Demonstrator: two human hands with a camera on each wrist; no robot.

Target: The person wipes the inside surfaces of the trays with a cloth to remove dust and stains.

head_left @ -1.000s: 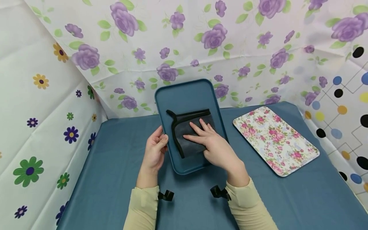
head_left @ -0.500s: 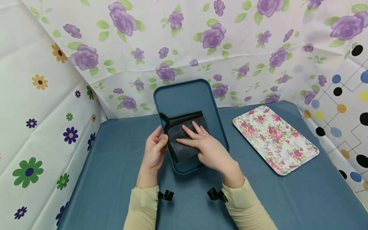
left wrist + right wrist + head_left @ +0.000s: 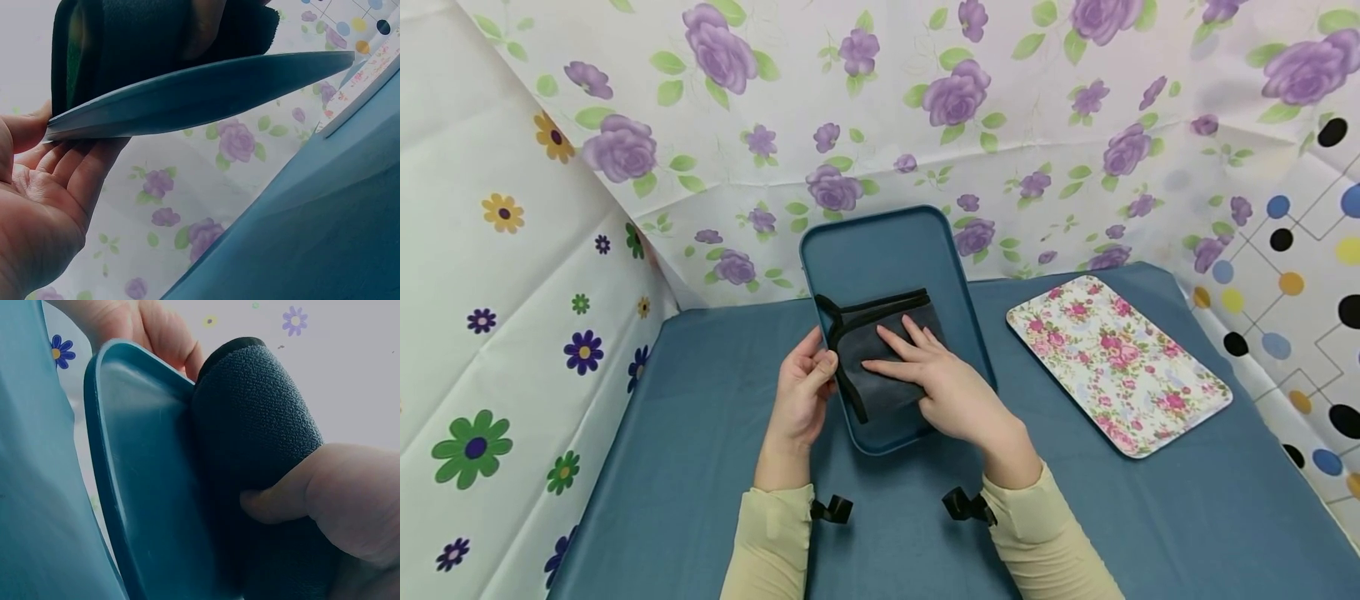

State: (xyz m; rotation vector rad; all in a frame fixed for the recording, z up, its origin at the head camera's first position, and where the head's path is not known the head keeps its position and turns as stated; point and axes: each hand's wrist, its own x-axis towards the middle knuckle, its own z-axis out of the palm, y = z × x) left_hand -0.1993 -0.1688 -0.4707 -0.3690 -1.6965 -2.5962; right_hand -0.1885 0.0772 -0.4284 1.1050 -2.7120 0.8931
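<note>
Dark cloth (image 3: 883,392) spread on a raised blue tray (image 3: 880,250)

At far left, a stretch of bare blue worktop (image 3: 715,458) gives the left elbow side room. Next comes the left hand (image 3: 802,392), closed on the tray's left rim with its thumb in front and its fingers behind. The tray is tilted and, in the left wrist view, clear of the worktop; its far end stands before the flowered backdrop (image 3: 880,108).

The folded cloth lies against the tray's lower half, its black-trimmed edge at the left rim, just beside the left thumb. The right hand (image 3: 958,392) rests flat on it, fingers straight and spread.

Judging by this contact, the work of cloth on tray is under way. The upper half is bare, as are strips at right and below; whether those parts have been gone over cannot be told. There is open surface upward and rightward, but little to the left.

Farthest right, a rose-patterned board (image 3: 1120,367) lies on the worktop, apart from both hands, with a bare gap before it.
</note>
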